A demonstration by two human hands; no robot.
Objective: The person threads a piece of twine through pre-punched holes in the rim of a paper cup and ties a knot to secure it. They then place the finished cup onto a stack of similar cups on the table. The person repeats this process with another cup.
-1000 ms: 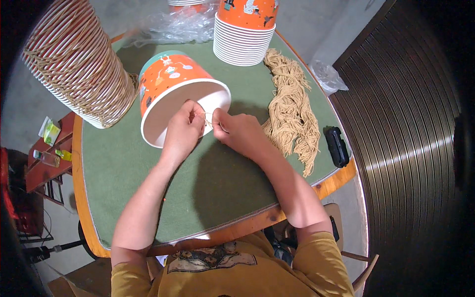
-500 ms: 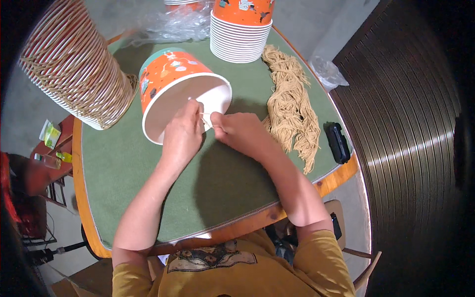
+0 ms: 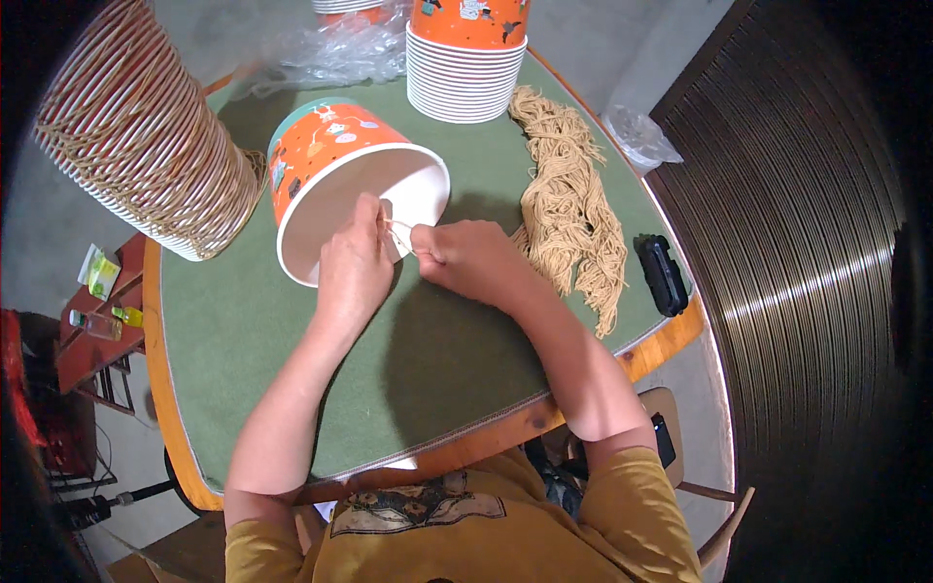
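Observation:
An orange paper bucket with a teal base lies on its side, its white mouth facing me. At its lower rim, my left hand pinches a thin pale cord. My right hand, closed just to the right, grips the same cord, which spans the small gap between them. Exactly how the cord meets the rim is hidden behind my fingers. Right of my hands lies a hank of tan cords.
A tall leaning stack of buckets with cord around the rims stands at left. Another bucket stack and clear plastic wrap are at the back. A black case lies by the right edge of the green-covered table.
My hands have drawn slightly apart, and more of the cord shows between them. The bucket sits nearly as before; the whole view has shifted a little.

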